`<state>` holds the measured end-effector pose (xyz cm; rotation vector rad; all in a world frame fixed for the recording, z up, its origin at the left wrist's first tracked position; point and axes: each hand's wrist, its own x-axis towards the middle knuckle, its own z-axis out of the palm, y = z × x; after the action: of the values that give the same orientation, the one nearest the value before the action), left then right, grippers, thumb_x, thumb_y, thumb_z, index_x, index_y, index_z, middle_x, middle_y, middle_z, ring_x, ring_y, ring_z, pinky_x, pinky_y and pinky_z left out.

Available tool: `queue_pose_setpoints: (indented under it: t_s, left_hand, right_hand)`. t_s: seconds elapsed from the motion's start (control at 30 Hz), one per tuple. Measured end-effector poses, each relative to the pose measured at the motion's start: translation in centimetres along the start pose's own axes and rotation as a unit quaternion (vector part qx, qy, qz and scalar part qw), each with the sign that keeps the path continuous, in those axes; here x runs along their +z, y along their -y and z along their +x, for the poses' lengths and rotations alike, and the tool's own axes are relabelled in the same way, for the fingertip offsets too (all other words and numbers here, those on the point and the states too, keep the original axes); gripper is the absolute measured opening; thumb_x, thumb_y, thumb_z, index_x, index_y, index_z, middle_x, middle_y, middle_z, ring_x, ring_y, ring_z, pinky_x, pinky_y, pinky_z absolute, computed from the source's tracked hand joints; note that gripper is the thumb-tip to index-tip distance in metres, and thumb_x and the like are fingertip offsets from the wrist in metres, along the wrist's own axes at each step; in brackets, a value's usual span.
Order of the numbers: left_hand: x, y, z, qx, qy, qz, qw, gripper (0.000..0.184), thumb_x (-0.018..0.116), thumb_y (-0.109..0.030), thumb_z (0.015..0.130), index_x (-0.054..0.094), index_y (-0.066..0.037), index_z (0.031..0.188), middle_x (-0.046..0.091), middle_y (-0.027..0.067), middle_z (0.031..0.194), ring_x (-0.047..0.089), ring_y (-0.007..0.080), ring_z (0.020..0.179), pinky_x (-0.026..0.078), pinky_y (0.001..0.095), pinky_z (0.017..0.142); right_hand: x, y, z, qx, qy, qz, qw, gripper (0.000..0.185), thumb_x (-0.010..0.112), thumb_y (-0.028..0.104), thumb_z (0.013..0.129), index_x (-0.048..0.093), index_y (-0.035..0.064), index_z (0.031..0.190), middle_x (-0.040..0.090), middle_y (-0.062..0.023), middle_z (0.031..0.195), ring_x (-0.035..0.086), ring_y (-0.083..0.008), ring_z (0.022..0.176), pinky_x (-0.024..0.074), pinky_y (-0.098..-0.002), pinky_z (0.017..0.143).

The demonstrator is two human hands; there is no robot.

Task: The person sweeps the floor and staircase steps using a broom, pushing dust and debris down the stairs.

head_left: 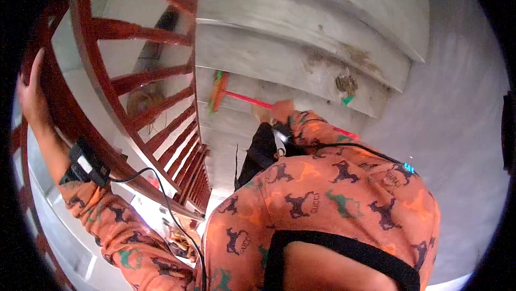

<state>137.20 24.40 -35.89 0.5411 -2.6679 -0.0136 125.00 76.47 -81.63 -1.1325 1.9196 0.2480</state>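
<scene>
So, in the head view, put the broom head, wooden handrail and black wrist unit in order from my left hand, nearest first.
1. Wooden handrail, right at your left hand.
2. Black wrist unit, on the same arm.
3. Broom head, well off to the right.

Orange horse-print top point(317, 199), black wristband point(88, 163)
</scene>
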Motion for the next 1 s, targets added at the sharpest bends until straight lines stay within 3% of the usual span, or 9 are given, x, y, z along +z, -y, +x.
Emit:
queue_pose_setpoints:
  t_s: [0.07,0.13,0.27,0.33,0.4,0.57,0.67,0.9,1.0]
  left_hand:
    - [0.4,1.4,-0.5,-0.024,0.005,-0.097,0.995,0.033,0.035,-0.010,0.085,0.054,-0.017,0.110,0.045,0.0116,0.118,0.043,0.0198,0.109,0.029,0.0275,0.094]
    - [0.6,-0.6,-0.6,0.090,-0.095,0.182,0.975,0.033,0.040,-0.008,0.083,0.055,-0.023,0.108,0.036,0.0102,0.125,0.039,0.0222,0.112,0.028,0.0282,0.095]
    - [0.4,0.0,-0.8,0.066,-0.042,0.261,0.962,0.053,0.047,0.005,0.072,0.053,-0.034,0.108,0.031,0.0081,0.128,0.036,0.0268,0.113,0.032,0.0309,0.094]
    - [0.9,0.1,-0.7,0.014,-0.081,0.115,0.990,0.043,0.056,-0.010,0.075,0.046,-0.017,0.117,0.037,0.0107,0.123,0.041,0.0237,0.108,0.033,0.0291,0.091]
    - [0.2,-6.4,0.3,-0.159,-0.146,-0.113,0.970,0.064,0.065,-0.030,0.071,0.036,0.000,0.120,0.045,0.0135,0.115,0.044,0.0207,0.103,0.032,0.0278,0.089]
    - [0.1,-6.1,-0.1,-0.116,-0.173,-0.025,0.978,0.066,0.066,-0.029,0.069,0.036,-0.002,0.121,0.044,0.0128,0.116,0.044,0.0212,0.104,0.032,0.0284,0.089]
    - [-0.7,-8.5,-0.4,-0.172,-0.170,-0.111,0.964,0.066,0.066,-0.028,0.069,0.035,-0.002,0.121,0.042,0.0129,0.118,0.042,0.0214,0.106,0.031,0.0293,0.090]
    - [-0.2,-8.1,0.4,-0.193,-0.158,-0.167,0.954,0.065,0.066,-0.028,0.069,0.036,-0.001,0.120,0.043,0.0143,0.116,0.043,0.0224,0.104,0.032,0.0303,0.090]
    - [-0.9,-7.9,0.7,-0.228,-0.161,-0.070,0.958,0.064,0.065,-0.035,0.069,0.040,-0.004,0.119,0.047,0.0144,0.114,0.047,0.0233,0.100,0.035,0.0309,0.087]
  right_hand:
    - [1.0,-2.6,-2.2,0.061,0.018,0.022,0.998,0.027,0.047,0.027,0.075,0.060,0.0040,0.069,0.059,-0.0161,0.068,0.058,-0.0311,0.064,0.0459,-0.0424,0.053]
    - [1.6,-7.7,-8.6,0.018,0.060,0.007,0.998,0.028,0.046,0.030,0.077,0.060,0.0063,0.071,0.059,-0.0153,0.070,0.058,-0.0319,0.067,0.0463,-0.0435,0.055]
    - [3.7,-14.3,-18.7,0.088,0.104,0.077,0.988,0.039,0.042,0.040,0.080,0.059,0.0042,0.079,0.059,-0.0167,0.075,0.057,-0.0336,0.070,0.0447,-0.0451,0.061]
    - [-0.3,-14.6,-24.2,0.126,0.138,0.077,0.979,0.042,0.042,0.043,0.080,0.057,0.0036,0.082,0.059,-0.0173,0.076,0.057,-0.0341,0.071,0.0444,-0.0438,0.063]
    - [-3.4,-14.9,-27.0,0.134,0.138,0.065,0.979,0.043,0.042,0.044,0.080,0.057,0.0040,0.084,0.059,-0.0170,0.076,0.057,-0.0343,0.071,0.0442,-0.0443,0.062]
    - [-6.6,-12.3,-24.4,0.036,-0.082,0.059,0.994,0.038,0.044,0.039,0.080,0.057,0.0039,0.077,0.058,-0.0150,0.070,0.056,-0.0336,0.064,0.0435,-0.0432,0.056]
    - [-6.5,-9.0,-17.3,0.044,-0.155,0.029,0.986,0.036,0.044,0.037,0.080,0.057,0.0049,0.072,0.057,-0.0140,0.067,0.055,-0.0318,0.062,0.0427,-0.0419,0.053]
    - [1.4,-17.0,-23.8,0.275,-0.074,0.206,0.936,0.032,0.048,0.035,0.076,0.060,0.0047,0.075,0.059,-0.0167,0.071,0.056,-0.0346,0.065,0.0433,-0.0451,0.058]
    - [4.0,-17.2,-30.7,0.271,-0.075,0.167,0.945,0.036,0.045,0.037,0.078,0.059,0.0037,0.076,0.059,-0.0175,0.075,0.056,-0.0355,0.068,0.0425,-0.0463,0.060]
